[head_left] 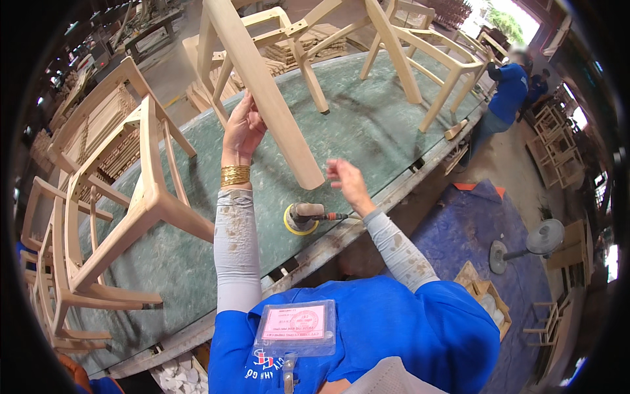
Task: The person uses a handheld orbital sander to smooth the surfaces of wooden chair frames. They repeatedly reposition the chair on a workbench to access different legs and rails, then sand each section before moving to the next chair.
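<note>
A pale, unfinished wooden chair frame [262,85] stands on the green-topped table, one thick leg slanting toward me. My left hand [244,131] is closed against that leg's left side, part of its fingers hidden behind the wood. Just right of the leg's lower end, my right hand [348,182] is raised with loosely bent fingers apart and nothing in it. Below the leg end lies a round sander [303,218] with a yellow-edged pad and a hose running right, untouched by either hand.
More chair frames [154,197] crowd the table's left side, and another frame [420,59] stands at the far right. A wood block [455,129] lies by the table edge [394,187]. A person in blue [508,92] works beyond it. A fan [543,238] stands at right.
</note>
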The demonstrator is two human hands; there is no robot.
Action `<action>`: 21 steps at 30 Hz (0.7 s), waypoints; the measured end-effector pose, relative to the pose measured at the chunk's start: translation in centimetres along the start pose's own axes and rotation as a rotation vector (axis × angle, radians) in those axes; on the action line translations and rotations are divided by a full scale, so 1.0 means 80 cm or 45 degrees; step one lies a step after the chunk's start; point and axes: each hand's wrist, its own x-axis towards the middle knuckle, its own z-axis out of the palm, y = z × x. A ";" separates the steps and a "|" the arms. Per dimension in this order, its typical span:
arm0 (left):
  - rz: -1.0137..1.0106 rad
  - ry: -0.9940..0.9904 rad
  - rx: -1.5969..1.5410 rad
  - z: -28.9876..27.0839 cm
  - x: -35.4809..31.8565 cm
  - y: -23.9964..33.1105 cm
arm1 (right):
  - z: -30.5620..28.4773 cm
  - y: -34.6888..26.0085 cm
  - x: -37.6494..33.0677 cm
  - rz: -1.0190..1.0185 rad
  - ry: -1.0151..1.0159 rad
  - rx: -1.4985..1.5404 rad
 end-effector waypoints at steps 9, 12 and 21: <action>-0.019 -0.079 -0.063 -0.012 0.010 -0.017 | 0.072 -0.103 -0.007 -0.546 -0.118 -0.350; -0.073 -0.072 -0.028 -0.049 0.008 0.006 | 0.073 -0.102 -0.007 -0.580 -0.162 -0.321; 0.623 0.952 2.098 -0.112 0.075 0.043 | 0.057 -0.082 -0.018 -0.596 -0.135 -0.385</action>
